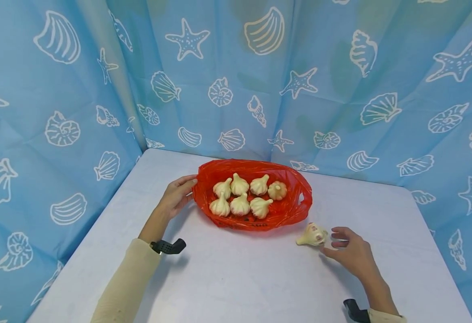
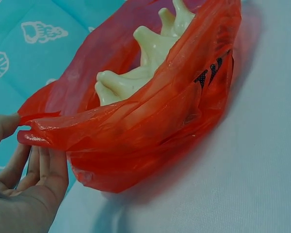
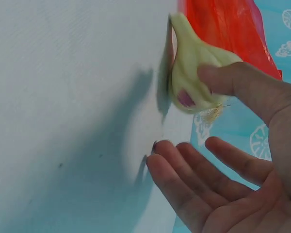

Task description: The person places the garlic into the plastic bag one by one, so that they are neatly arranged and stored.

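A red plastic bag (image 1: pixel 284 218) lies spread wide on the table, with several garlic bulbs (image 1: pixel 240 205) inside it. At its left end my left hand (image 1: pixel 175 196) pinches the rim; the left wrist view shows the thumb above the edge of the plastic and the fingers (image 2: pixel 43 167) below. One loose garlic bulb (image 1: pixel 312 235) lies on its side just off the bag's front right edge, stem toward the left. Beside its root end is my right hand (image 1: pixel 353 253), fingers spread and loosely bent. In the right wrist view the thumb (image 3: pixel 228 80) overlaps that bulb, while the other fingers stand apart from it.
A white cloth covers the table (image 1: pixel 236 278). Blue curtains (image 1: pixel 236 67) with shell and starfish prints hang along the back and the sides. Each wrist carries a small black camera mount, such as the left one (image 1: pixel 168 246).
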`<state>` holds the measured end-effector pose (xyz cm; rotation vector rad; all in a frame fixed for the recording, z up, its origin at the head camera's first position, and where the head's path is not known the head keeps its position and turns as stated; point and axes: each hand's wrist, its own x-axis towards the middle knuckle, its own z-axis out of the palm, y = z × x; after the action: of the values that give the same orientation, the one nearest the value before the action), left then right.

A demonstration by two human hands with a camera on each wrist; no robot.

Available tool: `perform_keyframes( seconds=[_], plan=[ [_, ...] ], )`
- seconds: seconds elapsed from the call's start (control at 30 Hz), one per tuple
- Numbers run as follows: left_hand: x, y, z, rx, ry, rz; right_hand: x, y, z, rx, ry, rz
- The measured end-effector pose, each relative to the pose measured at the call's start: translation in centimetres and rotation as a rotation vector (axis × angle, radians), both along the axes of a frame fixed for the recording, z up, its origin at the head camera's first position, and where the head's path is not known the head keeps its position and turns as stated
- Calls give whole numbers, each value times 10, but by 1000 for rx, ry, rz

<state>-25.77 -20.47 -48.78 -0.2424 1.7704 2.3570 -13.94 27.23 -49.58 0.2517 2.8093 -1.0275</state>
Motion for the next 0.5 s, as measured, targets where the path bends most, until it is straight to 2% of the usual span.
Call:
perform_keyframes(
  seconds=[0.1,0.23,0.37,0.5],
  plan=[
    [1,1,0,-1,-3,3,-2,-9,1,-1,9,12],
    [0,2,-1,0,0,0,-6,-22,2,21,89,53],
    [-1,3,-1,-3,1,-2,-14,-29,7,88,165,141],
    [-1,3,0,-13,-4,3,-24,-31,14,153,193,229]
  ],
)
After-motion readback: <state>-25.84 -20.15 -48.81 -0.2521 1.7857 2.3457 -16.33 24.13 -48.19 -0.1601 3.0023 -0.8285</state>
